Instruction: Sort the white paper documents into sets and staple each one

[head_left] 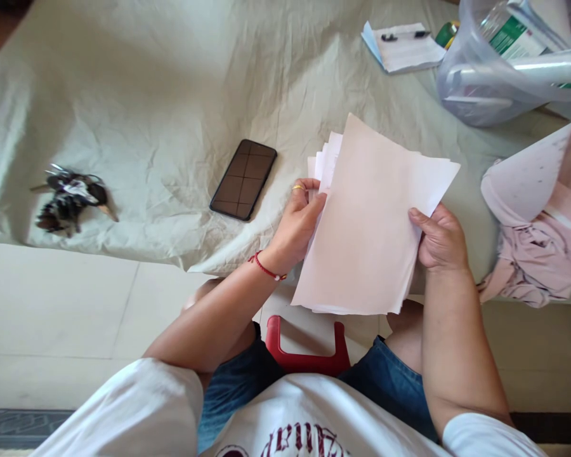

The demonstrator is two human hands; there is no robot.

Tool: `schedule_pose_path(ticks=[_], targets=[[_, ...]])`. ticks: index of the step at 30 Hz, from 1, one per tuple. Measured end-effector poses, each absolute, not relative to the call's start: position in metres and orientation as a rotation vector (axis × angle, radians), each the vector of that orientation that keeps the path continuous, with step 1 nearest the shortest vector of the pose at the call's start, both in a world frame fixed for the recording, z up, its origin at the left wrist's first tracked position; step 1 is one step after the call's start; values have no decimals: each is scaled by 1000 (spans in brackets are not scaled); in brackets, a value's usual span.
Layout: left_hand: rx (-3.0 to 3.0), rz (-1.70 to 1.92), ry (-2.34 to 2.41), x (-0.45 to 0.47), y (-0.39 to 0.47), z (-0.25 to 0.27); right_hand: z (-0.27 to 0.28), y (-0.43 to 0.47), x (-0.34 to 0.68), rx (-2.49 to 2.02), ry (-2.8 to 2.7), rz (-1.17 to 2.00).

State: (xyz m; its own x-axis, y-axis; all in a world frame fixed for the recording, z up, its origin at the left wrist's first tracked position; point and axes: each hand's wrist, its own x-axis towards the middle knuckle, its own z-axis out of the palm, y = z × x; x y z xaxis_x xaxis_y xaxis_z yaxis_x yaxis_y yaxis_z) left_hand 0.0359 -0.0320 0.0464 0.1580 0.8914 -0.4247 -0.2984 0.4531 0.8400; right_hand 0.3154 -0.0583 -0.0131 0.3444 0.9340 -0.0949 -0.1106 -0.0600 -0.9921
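Left hand (pixel 301 219), right hand (pixel 442 240) closed on 2 sides of paper stack (pixel 366 219); left forearm (pixel 214 314) slants inward.

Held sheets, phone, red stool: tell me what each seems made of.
Held sheets: thin paper, matte, judging by crisp fanned edges. Phone: probably glass-fronted, glossy, its dark face apparently reflecting gridlike lines. Red stool: likely smooth moulded plastic, from its even colour and rounded corners.

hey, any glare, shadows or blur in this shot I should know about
Head view: phone screen reflects a grid; plastic bag has bright highlights; shading dims the cloth at upper left; dark bundle looks smeared; held papers show no strong glare.
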Motion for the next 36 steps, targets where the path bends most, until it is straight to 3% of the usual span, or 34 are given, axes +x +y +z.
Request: schedule_pose_path(ticks=[6, 17, 29, 36], targets=[[817, 1059, 974, 27, -18, 23, -13, -48, 314, -1287, -866, 850], [903, 640, 812, 12, -1, 32, 18, -46, 295, -1157, -822, 609], [1043, 1157, 776, -8, -23, 71, 97, -40, 272, -995, -1161, 369], [1177, 1136, 844, -27, -23, 81, 82, -47, 284, -1105, -1153, 487]])
